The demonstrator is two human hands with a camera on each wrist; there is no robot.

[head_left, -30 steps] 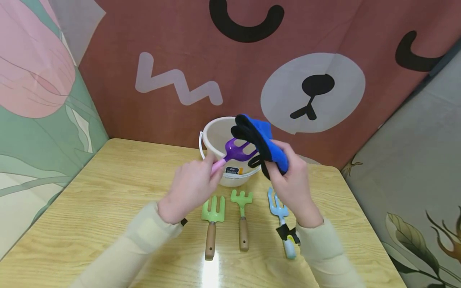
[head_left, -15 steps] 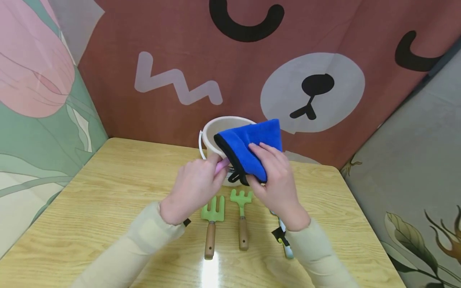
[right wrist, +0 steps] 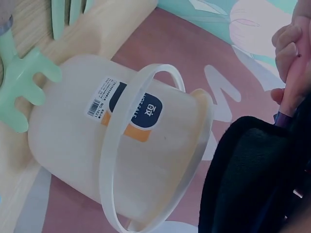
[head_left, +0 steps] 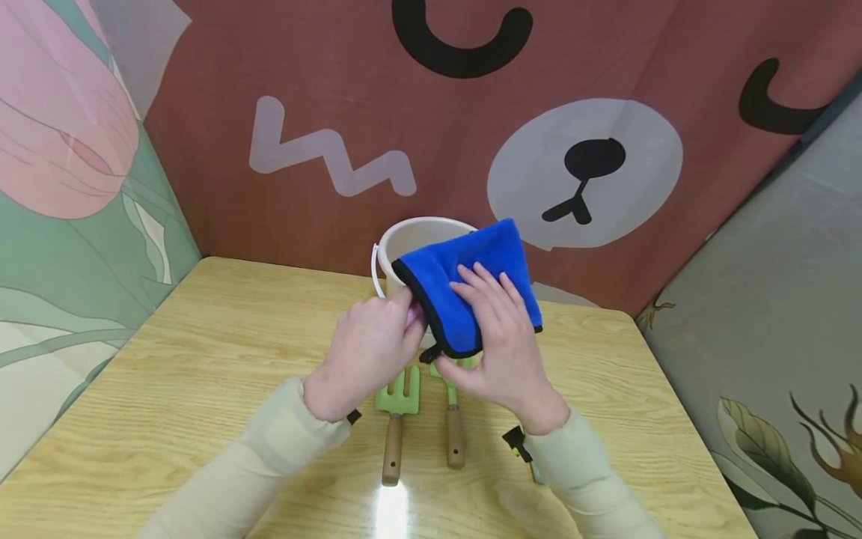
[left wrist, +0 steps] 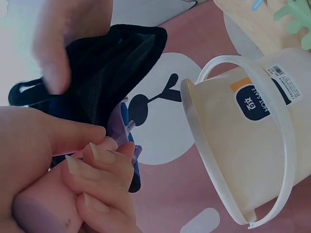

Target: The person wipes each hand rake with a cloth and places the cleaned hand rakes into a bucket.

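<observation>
My left hand [head_left: 367, 348] grips the pink handle of a small purple-headed garden fork [left wrist: 43, 206], fingers curled round it. A blue cloth [head_left: 458, 277] with black trim covers most of the fork's head; a little purple shows below it in the left wrist view. My right hand [head_left: 501, 348] holds the cloth, its fingers spread over the blue face and its thumb at the lower edge, on the dark side. Both hands are raised in front of a white bucket [right wrist: 73, 121], whose rim shows behind the cloth in the head view.
On the wooden table [head_left: 222, 359] lie a green fork [head_left: 393, 427] and a green rake [head_left: 455, 438], both with wooden handles. A light blue tool [head_left: 536, 473] with a black tag is mostly hidden by my right sleeve. A bear-patterned curtain [head_left: 323, 224] hangs behind.
The right hand and cloth have moved left and down over the fork's head, which was in plain view before. The cloth has spread out, blue side up. My left hand has barely moved.
</observation>
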